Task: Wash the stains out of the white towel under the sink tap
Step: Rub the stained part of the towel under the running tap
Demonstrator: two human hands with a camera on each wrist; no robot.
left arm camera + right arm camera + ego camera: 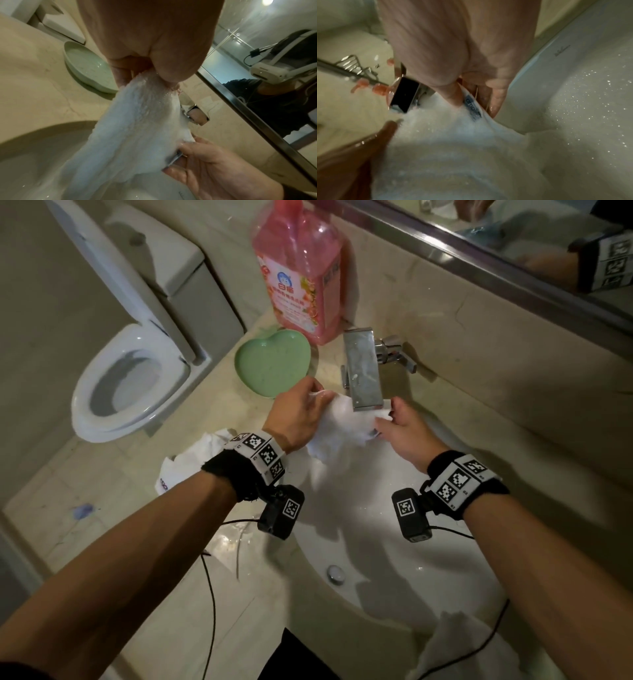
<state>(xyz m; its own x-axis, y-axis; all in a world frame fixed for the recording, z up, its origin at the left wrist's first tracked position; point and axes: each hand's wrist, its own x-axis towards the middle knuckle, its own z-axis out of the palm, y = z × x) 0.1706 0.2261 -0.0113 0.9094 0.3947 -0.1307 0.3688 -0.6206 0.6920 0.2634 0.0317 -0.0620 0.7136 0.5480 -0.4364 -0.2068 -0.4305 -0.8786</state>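
A wet white towel (342,426) is stretched under the flat chrome tap spout (363,371) over the white sink (376,535). My left hand (301,409) pinches its left edge between thumb and fingers, seen close in the left wrist view as the left hand (154,67) gripping the towel (137,128). My right hand (394,422) pinches the right edge; in the right wrist view the right hand (471,94) holds the towel (453,142) by its blue label. The cloth hangs down into the basin between both hands. No stain shows in these views.
A pink detergent bottle (301,268) and a green heart-shaped dish (270,364) stand on the counter left of the tap. Other white cloths lie at the counter's left edge (191,460) and front right (455,645). A toilet (130,378) stands left; a mirror (513,241) runs behind.
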